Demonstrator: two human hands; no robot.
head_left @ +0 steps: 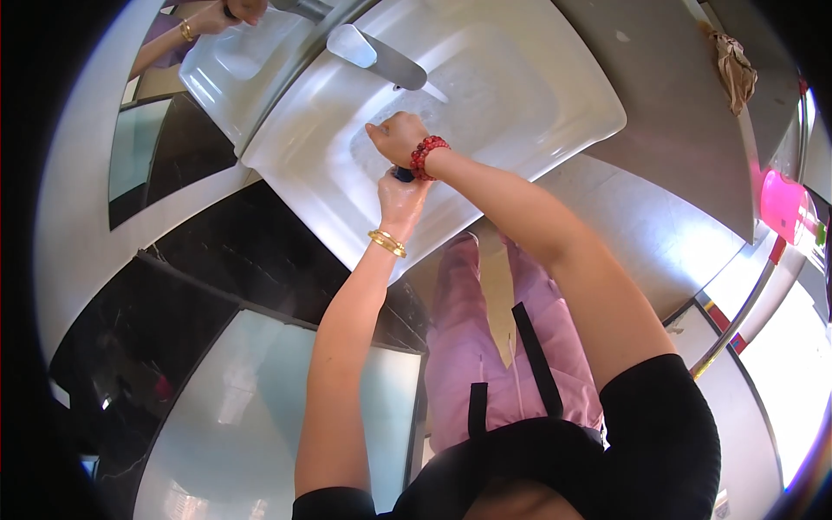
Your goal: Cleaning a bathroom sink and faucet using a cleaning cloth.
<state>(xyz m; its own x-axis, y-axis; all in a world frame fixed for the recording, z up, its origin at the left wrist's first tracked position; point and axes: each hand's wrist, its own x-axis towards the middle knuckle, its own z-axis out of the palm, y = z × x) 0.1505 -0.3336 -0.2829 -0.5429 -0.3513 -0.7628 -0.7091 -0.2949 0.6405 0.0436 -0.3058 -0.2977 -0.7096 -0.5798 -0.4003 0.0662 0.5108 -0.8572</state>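
Observation:
Over the white washbasin (334, 186), my two hands meet below the faucet (377, 59). My left hand (400, 204) is wet, with gold bangles at the wrist. Its fingers are closed around a small dark object (404, 174), mostly hidden, whose kind I cannot make out. My right hand (399, 137), with a red beaded bracelet (424, 157) behind it, is curled closed just beyond the left one. Whatever it holds, if anything, is hidden. A thin stream of water (436, 91) shows at the faucet's spout, to the right of my right hand.
A mirror (143, 156) at the left reflects the basin and a hand. Dark marbled panels (191, 251) lie below it. On the right are a grey partition (667, 113), crumpled brown paper (733, 74), a pink plastic item (783, 206) and a metal pole (737, 325).

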